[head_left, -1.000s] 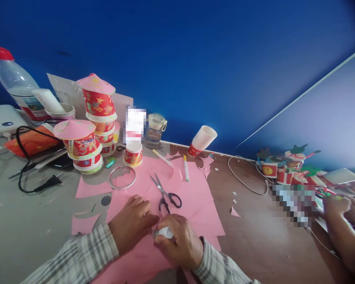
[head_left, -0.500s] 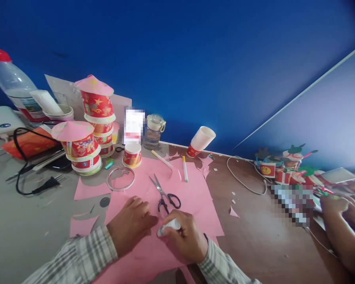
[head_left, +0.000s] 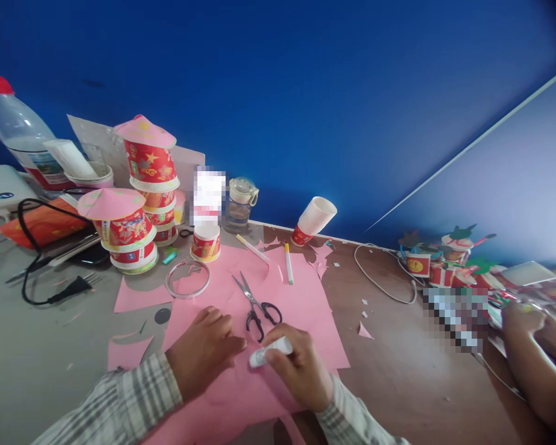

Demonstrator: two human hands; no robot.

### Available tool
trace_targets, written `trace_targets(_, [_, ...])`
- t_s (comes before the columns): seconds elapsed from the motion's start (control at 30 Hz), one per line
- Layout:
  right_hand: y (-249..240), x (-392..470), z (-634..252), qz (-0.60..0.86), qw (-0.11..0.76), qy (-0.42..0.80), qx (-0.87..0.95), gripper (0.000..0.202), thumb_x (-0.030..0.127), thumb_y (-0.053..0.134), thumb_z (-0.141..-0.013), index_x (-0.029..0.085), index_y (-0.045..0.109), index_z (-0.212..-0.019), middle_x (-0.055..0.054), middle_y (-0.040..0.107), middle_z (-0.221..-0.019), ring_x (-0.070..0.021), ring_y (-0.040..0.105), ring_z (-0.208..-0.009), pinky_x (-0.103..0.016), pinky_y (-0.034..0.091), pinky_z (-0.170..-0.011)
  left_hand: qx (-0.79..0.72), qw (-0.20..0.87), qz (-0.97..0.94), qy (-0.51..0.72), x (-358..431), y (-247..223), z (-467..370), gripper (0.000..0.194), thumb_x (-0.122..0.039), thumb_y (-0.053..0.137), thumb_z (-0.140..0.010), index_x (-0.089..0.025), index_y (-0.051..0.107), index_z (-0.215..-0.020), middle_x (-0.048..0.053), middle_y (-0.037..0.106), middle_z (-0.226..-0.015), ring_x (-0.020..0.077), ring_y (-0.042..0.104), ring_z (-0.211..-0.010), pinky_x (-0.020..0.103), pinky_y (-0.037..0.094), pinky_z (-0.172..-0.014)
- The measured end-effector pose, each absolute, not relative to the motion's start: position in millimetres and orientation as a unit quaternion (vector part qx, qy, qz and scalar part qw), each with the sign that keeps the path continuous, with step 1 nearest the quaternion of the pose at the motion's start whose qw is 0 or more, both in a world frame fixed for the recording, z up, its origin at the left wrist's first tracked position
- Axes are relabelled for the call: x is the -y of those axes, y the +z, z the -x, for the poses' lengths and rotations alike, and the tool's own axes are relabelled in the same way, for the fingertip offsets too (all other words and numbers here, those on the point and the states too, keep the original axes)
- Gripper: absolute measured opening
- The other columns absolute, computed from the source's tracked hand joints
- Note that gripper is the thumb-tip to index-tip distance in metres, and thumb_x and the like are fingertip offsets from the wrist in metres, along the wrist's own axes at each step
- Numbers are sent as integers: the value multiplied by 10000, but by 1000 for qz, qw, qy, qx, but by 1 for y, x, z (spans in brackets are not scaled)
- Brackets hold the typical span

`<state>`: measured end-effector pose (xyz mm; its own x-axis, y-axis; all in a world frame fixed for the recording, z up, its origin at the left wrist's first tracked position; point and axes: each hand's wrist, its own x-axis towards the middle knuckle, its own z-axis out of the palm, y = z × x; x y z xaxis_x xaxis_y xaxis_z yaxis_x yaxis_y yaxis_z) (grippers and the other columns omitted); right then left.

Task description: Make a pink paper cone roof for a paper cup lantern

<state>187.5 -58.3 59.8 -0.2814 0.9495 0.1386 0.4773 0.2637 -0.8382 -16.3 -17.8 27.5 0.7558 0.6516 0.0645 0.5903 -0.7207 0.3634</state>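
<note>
My left hand rests on the pink paper, its fingers curled down and whatever lies under them hidden. In my right hand is a small white tube with grey print, lying slanted just above or on the paper; its kind cannot be read. Black-handled scissors lie on the sheet with their blades slightly apart, right beyond my hands. Left of the scissors is a roll of tape. Two white markers, one with a yellow cap, lie at the sheet's far part.
Stacked red paper cups with pink cone tops stand at left, near a black plug and cable. A single cup, a water jar and a leaning cup stack line the back. Another person's arm is at right.
My right hand has moved slightly right, and the white tube now lies flatter, showing more of its length. The left hand has stayed put.
</note>
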Motion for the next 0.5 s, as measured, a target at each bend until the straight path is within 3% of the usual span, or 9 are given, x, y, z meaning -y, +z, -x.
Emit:
trace_targets(0.17, [49, 63, -171, 448, 242, 289, 811, 95, 286, 584, -777, 202, 625, -798, -7, 655, -633, -168, 585, -549, -234, 427, -570, -340, 171, -920, 93, 18, 29, 16, 94, -412, 480, -747, -360, 509, -820, -60, 458, -736, 182, 369, -714, 336, 279, -625])
trace_targets(0.27, [54, 66, -176, 438, 211, 324, 811, 77, 282, 600, -765, 214, 632, -784, 16, 639, -575, -154, 560, -492, -218, 415, -525, -338, 173, -919, 107, 18, 29, 16, 132, -402, 499, -740, -367, 501, -868, -56, 469, -742, 182, 369, -713, 335, 282, -627])
trace_targets(0.4, [64, 63, -188, 458, 267, 404, 746, 142, 289, 555, -790, 202, 643, -720, 14, 632, -576, -131, 531, -454, -190, 390, -457, -337, 167, -920, 112, 18, 28, 17, 151, -412, 515, -726, -367, 503, -870, -54, 474, -730, 178, 367, -685, 331, 283, -611])
trace_targets(0.5, [62, 60, -187, 474, 323, 381, 725, 153, 315, 556, -791, 190, 640, -762, 1, 636, -622, -138, 552, -500, -190, 405, -481, -337, 159, -922, 106, 18, 27, 16, 116, -413, 490, -741, -366, 510, -845, -56, 465, -716, 176, 365, -677, 330, 282, -612])
